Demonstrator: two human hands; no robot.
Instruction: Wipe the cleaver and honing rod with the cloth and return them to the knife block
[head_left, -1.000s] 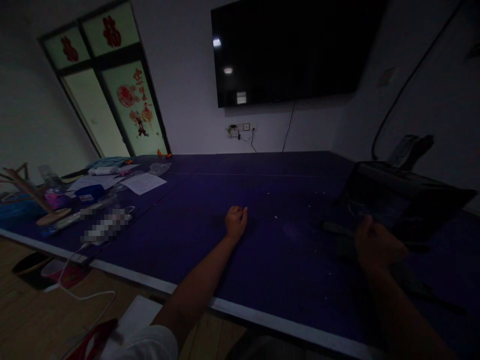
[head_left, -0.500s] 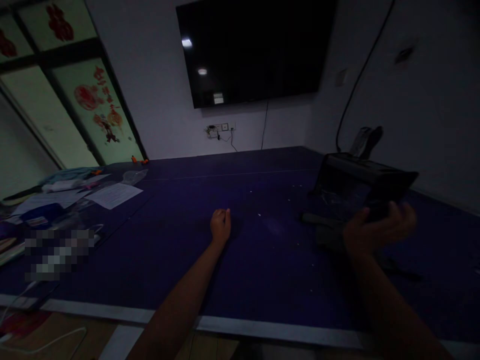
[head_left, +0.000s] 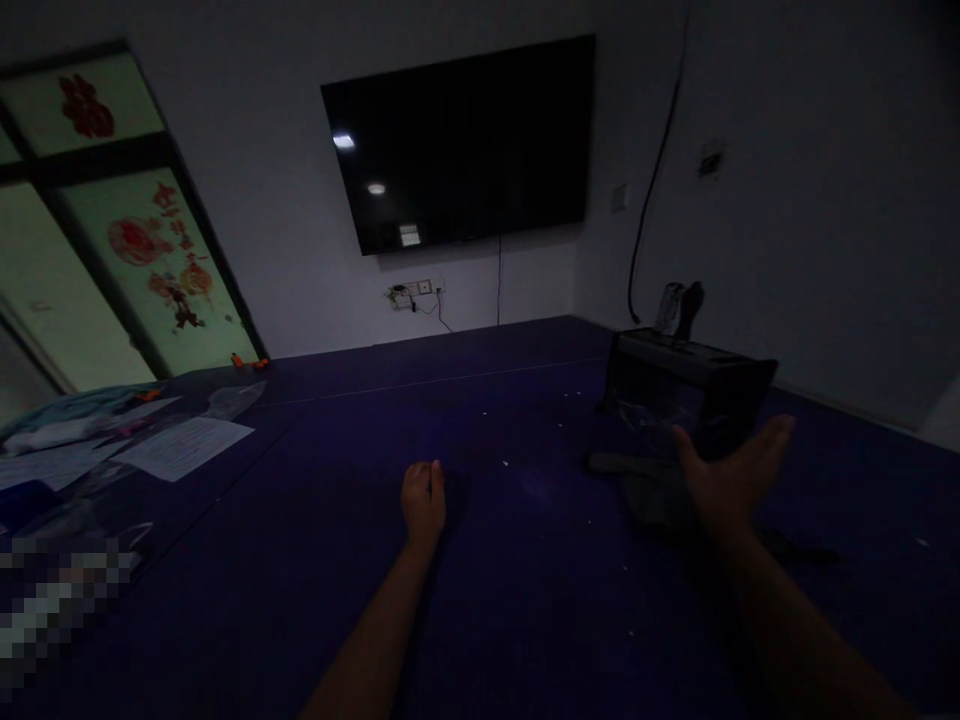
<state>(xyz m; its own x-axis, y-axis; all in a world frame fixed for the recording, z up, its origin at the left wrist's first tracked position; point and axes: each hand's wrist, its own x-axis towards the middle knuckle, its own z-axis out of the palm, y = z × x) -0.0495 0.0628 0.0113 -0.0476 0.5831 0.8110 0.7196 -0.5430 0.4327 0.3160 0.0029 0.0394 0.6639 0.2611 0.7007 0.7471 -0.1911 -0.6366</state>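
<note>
Head view: the room is dim, and a dark blue table (head_left: 480, 600) fills most of the frame. The left hand (head_left: 424, 500) rests near the middle of the table, curled into a loose fist with nothing visibly in it. The right hand (head_left: 731, 475) is raised with fingers spread and thumb apart, palm toward a black box-shaped case (head_left: 686, 390) that stands toward the table's right edge; the hand is just in front of it, and whether it touches cannot be told. The case looks stiff-sided and fairly bulky, likely needing a grip across its top rim or a hand on each side wall rather than a pinch; its dark, smooth face could be slippery. A flat dark object (head_left: 637, 480) lies on the table at the foot of the case, partly behind the right hand, and too shadowed to name. Sheets of paper (head_left: 184, 445) and pale clutter lie near the left edge. A wall-mounted television (head_left: 461, 145) hangs beyond the far edge. The near left corner is blurred out, and the case's inside is lost in darkness.
</note>
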